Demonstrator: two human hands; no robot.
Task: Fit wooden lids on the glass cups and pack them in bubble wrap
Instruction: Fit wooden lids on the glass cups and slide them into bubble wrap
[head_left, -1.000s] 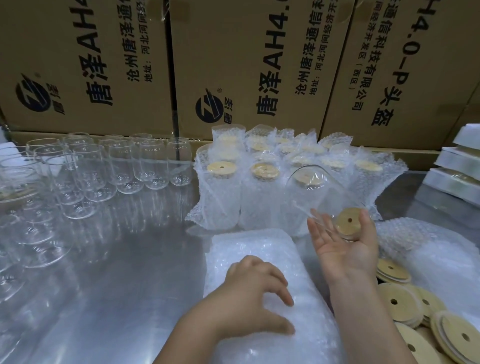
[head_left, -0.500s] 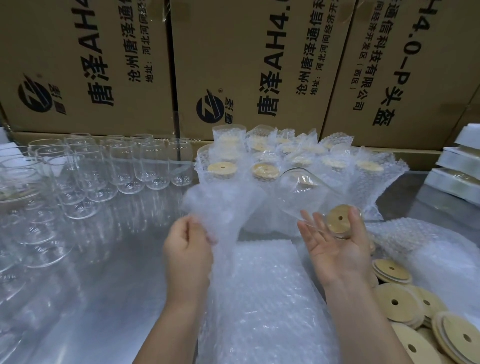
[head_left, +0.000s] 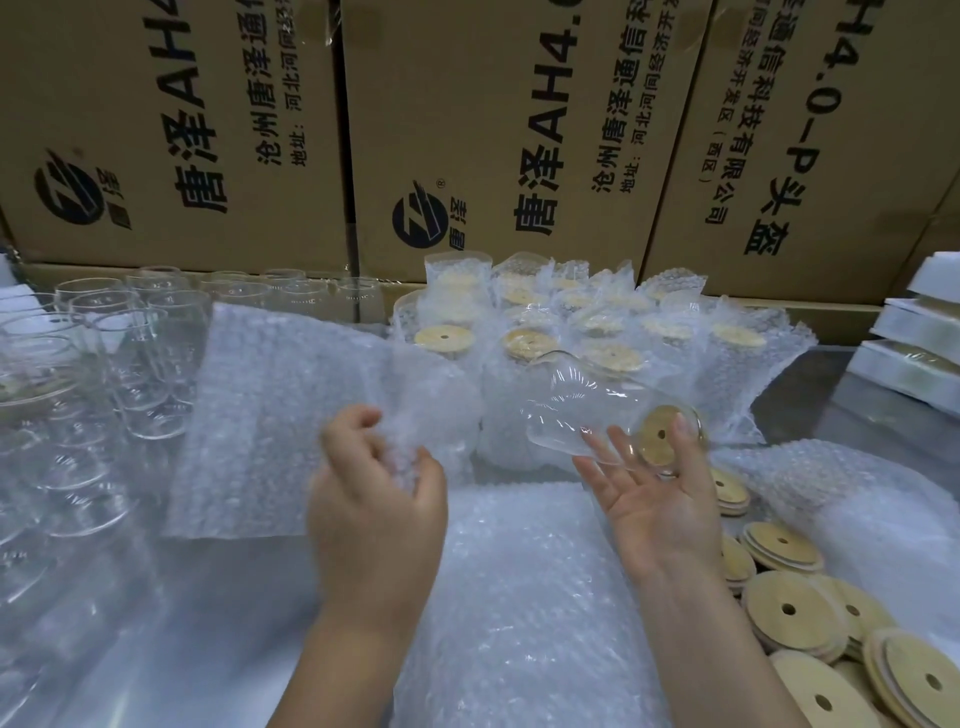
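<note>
My right hand (head_left: 655, 499) holds a clear glass cup (head_left: 582, 410) on its side, palm up, with a round wooden lid (head_left: 661, 435) fitted in its mouth by my thumb. My left hand (head_left: 374, 499) grips one corner of a bubble wrap bag (head_left: 270, 415), lifted and spread out to the left above the table. A stack of flat bubble wrap bags (head_left: 519, 597) lies under both hands. Loose wooden lids (head_left: 789, 613) are piled at the lower right.
Several bare glass cups (head_left: 104, 374) stand at the left on the metal table (head_left: 156, 649). Several wrapped, lidded cups (head_left: 597, 332) stand at the back centre. Cardboard boxes (head_left: 493, 130) wall the far edge. White boxes (head_left: 914, 338) are stacked at the right, more bubble wrap (head_left: 831, 499) below them.
My left hand picked one bubble wrap bag off the stack and raised it, and the bag has spread out to the left. My right hand kept the lidded cup, tilting it a little.
</note>
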